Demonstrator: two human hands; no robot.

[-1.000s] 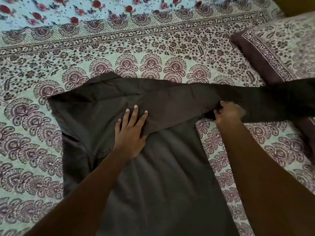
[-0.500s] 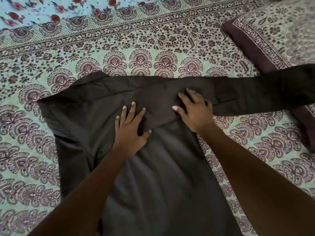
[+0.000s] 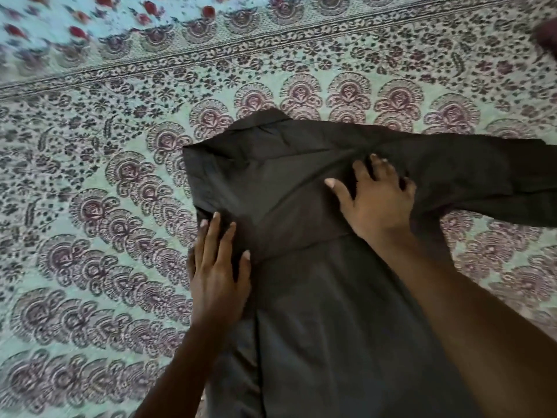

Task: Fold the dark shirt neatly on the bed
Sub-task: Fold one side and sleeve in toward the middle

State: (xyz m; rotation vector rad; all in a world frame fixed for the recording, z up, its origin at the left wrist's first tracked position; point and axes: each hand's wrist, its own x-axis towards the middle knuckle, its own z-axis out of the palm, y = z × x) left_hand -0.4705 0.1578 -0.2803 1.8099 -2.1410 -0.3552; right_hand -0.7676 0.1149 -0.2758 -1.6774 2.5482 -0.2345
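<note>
Bedding: patterned bedspread [image 3: 99,224], mint ground with maroon paisley fans, floral border band running along the 11-to-1 o'clock edge; upper strip blurred.

Item: dark shirt [image 3: 331,312], lying flat on the bedspread, centre to 6 o'clock, body running down out of view. One sleeve [image 3: 482,176] extends across toward 3 o'clock, past the frame edge. Folded panel creased over the upper body.

Left hand [image 3: 218,273]: at 7 o'clock of the fold, fingers straight, pressing flat on the shirt's left edge.

Right hand [image 3: 379,200]: at 2 o'clock of centre, fingers spread, pressing on the cloth where the sleeve begins.
</note>
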